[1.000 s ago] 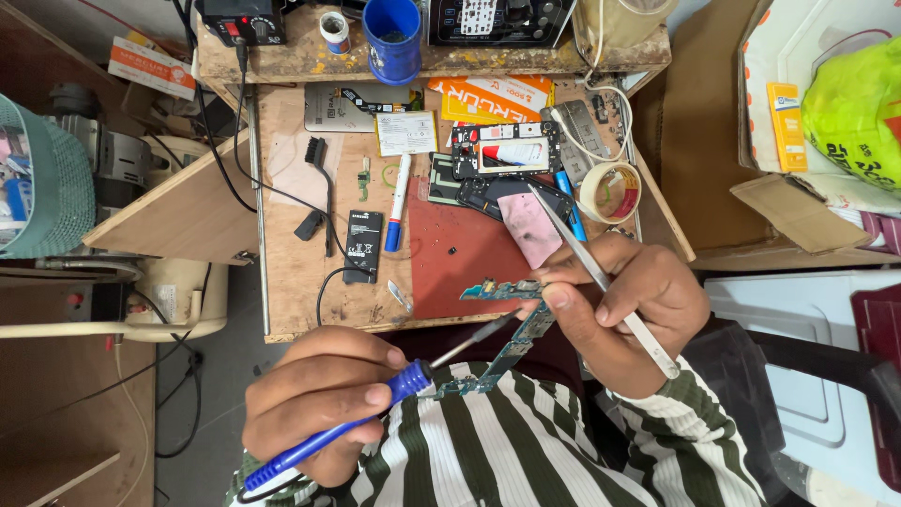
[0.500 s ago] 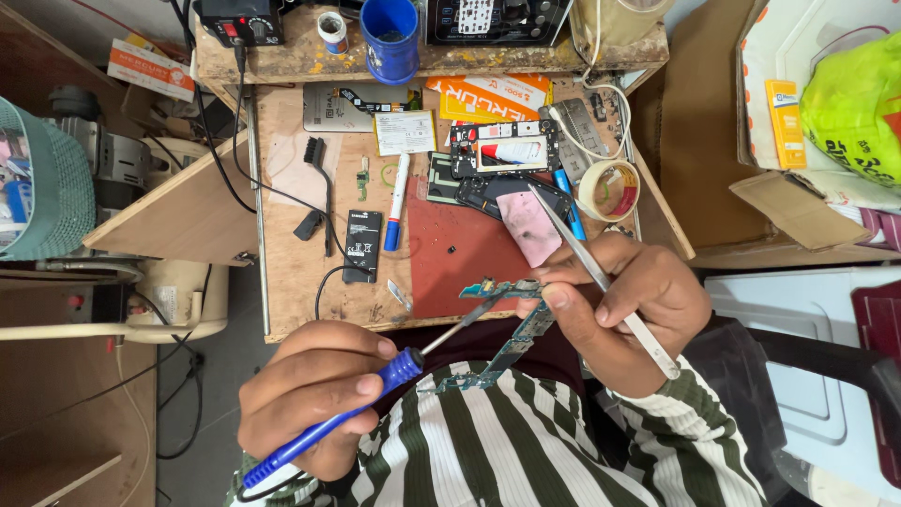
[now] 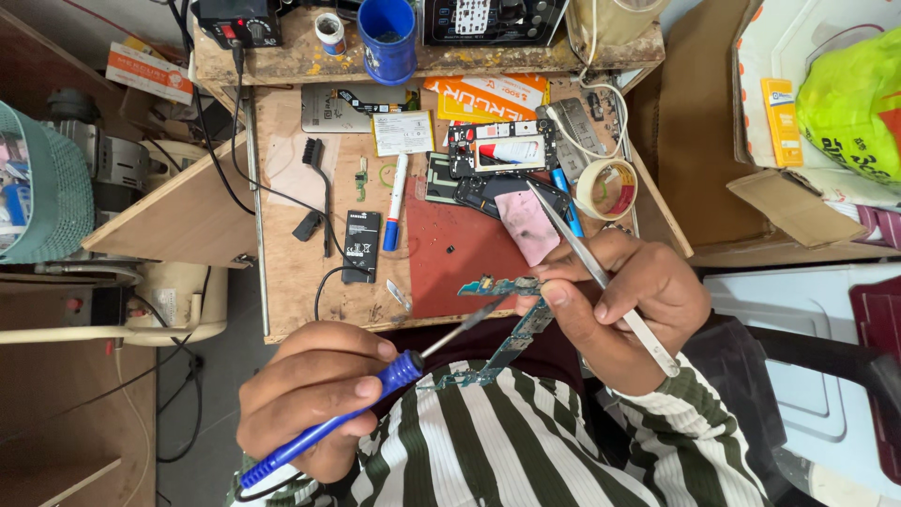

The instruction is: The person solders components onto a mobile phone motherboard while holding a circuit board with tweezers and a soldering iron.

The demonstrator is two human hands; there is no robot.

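Observation:
My left hand (image 3: 305, 399) grips a blue-handled soldering iron (image 3: 380, 380). Its metal tip reaches up and right to the top end of a long green circuit board (image 3: 514, 336). My right hand (image 3: 633, 310) pinches that board by its upper part and also holds silver tweezers (image 3: 574, 242) between its fingers. The board hangs over my lap, above my striped shirt, just in front of the wooden workbench (image 3: 282, 282).
On the bench lie a red mat (image 3: 460, 258), a black battery (image 3: 359, 246), a blue-and-white marker (image 3: 395, 202), a brush (image 3: 314, 155), an opened phone frame (image 3: 497, 150) and a tape roll (image 3: 607, 188). A blue cup (image 3: 388, 38) stands on the back shelf.
My left hand has shifted slightly and the iron's handle has risen a little. The tip stays at the board's top end. My right hand and the board have barely moved.

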